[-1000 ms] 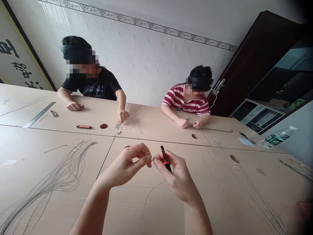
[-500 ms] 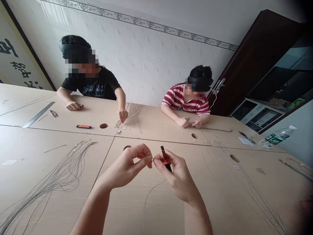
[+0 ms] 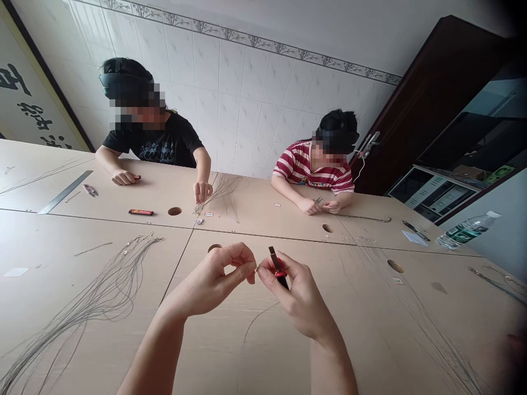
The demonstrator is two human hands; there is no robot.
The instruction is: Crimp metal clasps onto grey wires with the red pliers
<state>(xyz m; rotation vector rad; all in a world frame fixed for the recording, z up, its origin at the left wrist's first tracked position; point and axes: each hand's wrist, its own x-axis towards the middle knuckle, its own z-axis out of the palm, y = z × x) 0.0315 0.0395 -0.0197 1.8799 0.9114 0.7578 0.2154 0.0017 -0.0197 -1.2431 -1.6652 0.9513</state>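
My left hand [image 3: 218, 277] pinches the end of a thin grey cord [image 3: 251, 323] between thumb and forefinger, just above the light wooden table [image 3: 263, 351]. My right hand [image 3: 298, 299] meets it fingertip to fingertip and grips a small red-and-black tool [image 3: 278, 267], whose dark tip sticks up. The cord curves down from my hands onto the table. Whatever sits between the fingertips is too small to make out.
A bundle of grey cords [image 3: 94, 299] fans across the table at left, more cords [image 3: 444, 351] at right. Two people sit opposite, hands on the table. A metal ruler [image 3: 66, 192], a red-black lighter [image 3: 140, 212], table holes [image 3: 175, 211] and a water bottle [image 3: 467, 232] lie around.
My hands stay nearly still, shifting slightly up. The person in the black shirt has drawn one hand back a little along the cords.
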